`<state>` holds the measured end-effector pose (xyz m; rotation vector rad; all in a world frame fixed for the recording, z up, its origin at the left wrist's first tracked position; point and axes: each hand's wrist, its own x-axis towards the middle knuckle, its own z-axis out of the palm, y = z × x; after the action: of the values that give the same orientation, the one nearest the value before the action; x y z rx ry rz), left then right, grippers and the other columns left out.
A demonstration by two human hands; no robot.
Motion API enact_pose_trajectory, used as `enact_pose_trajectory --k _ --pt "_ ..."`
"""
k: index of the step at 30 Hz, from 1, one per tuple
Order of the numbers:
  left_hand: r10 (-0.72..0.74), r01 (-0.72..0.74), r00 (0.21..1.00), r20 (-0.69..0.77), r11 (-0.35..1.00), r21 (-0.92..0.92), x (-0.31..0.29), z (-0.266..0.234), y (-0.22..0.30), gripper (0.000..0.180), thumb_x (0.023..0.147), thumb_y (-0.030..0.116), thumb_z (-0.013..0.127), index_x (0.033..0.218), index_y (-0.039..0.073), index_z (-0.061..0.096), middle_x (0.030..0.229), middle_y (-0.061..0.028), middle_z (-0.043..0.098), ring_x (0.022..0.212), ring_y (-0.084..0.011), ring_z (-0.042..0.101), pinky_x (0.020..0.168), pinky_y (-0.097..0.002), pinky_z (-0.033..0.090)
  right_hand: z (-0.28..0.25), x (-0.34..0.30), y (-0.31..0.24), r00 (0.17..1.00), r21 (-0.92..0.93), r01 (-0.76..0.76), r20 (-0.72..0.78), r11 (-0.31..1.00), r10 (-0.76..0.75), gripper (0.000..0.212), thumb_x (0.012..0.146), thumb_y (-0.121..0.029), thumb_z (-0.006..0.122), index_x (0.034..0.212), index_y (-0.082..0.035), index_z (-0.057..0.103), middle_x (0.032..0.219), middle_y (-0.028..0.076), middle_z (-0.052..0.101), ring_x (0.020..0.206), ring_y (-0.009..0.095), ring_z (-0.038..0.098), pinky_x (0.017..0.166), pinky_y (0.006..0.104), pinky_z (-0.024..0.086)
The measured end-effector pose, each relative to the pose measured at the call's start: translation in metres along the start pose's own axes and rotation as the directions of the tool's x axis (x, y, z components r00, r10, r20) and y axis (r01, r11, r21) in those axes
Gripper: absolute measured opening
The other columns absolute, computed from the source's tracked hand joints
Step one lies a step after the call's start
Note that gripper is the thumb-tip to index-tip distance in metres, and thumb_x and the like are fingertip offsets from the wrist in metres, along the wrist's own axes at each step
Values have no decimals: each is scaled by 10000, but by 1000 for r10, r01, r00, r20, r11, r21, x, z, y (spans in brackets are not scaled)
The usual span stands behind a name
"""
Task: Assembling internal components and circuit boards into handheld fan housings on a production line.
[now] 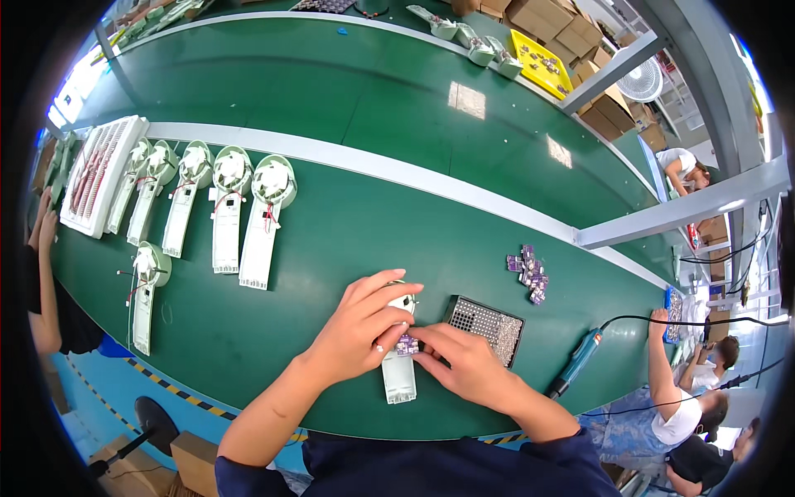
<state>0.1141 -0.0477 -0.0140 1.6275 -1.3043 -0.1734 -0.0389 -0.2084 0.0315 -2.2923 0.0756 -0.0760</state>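
Note:
A pale green handheld fan half-shell [400, 383] lies in front of me, its round head mostly hidden under my left hand [358, 330]. The thumb and forefinger of that hand come together over the shell; what they pinch, if anything, is too small to make out. My right hand [465, 361] comes in from the other side, thumb and fingertips closed at the edge of a small purple circuit board [407, 345]. The board sits over the middle of the shell, between both hands.
Right of my hands are a black screw tray [489, 327], a teal electric screwdriver [577, 362] with a cord, and a pile of purple boards [528, 273]. Several fan shells [263, 224] stand left, beside a white tray [101, 178]. People work at both sides; a metal frame [687, 203] rises right.

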Motion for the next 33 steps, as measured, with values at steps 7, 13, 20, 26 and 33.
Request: enact_pose_trajectory --k 7,13,20,26,33 --pt "-35 35 999 12 999 11 1 -1 3 221 856 33 700 1073 73 715 1474 -105 577 1407 -353 474 1114 -482 400 -20 8 -11 990 37 -126 65 991 124 341 847 -17 786 1170 -62 687 1058 65 649 839 153 663 750 295 556" --pt "-9 8 1000 20 1000 28 2 -1 1 249 890 43 662 1130 71 721 1525 -137 521 1428 -365 449 1136 -491 385 -5 6 -1 996 62 -82 -23 995 84 358 822 -84 845 1161 -86 731 1155 47 565 920 146 630 745 286 527" --pt "-9 9 999 43 1000 -5 0 -3 1 236 910 38 631 1126 66 723 1518 -118 532 1443 -366 430 1148 -491 375 -5 5 -4 997 -180 -68 18 981 72 322 835 -132 831 1142 -115 736 1052 35 591 854 164 654 695 304 545" --pt "-4 4 1000 31 1000 7 -8 3 6 225 915 49 627 1120 69 718 1510 -120 539 1438 -369 434 1143 -501 375 4 0 -16 991 -213 -116 39 970 127 345 853 -185 819 1177 -136 714 1061 -1 614 802 144 663 641 298 549" --pt "-7 7 1000 6 1000 17 -2 3 -4 266 912 49 628 1168 69 697 1505 -132 545 1447 -392 438 1162 -511 374 10 11 -6 992 -175 -124 -11 977 124 372 834 -188 835 1173 -106 706 1047 37 615 766 171 645 651 323 538"
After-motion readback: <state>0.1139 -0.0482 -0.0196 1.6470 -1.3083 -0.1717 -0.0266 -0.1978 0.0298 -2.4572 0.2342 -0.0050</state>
